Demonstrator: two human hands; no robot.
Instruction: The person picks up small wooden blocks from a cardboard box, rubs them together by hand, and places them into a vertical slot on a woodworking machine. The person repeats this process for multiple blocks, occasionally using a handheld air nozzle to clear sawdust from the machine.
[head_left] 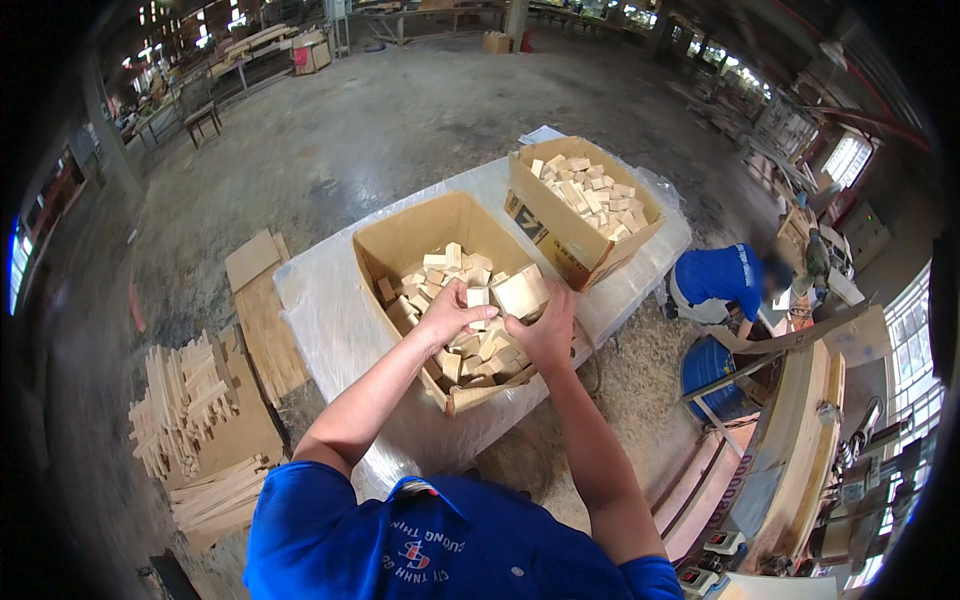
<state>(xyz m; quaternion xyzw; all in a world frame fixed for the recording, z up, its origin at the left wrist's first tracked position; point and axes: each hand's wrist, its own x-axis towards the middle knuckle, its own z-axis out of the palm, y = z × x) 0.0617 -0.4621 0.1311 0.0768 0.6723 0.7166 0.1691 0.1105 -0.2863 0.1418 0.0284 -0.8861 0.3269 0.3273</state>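
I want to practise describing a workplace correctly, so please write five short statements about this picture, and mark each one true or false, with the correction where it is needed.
1. The left hand and the right hand are over the nearer box. True.
2. The right hand is empty. False: it holds a pale block.
3. The farther box contains many small wood pieces. True.
4. The co-worker at the right wears a red shirt. False: the co-worker's shirt is blue.
5. Thin wood sticks lie to the left of both boxes. True.
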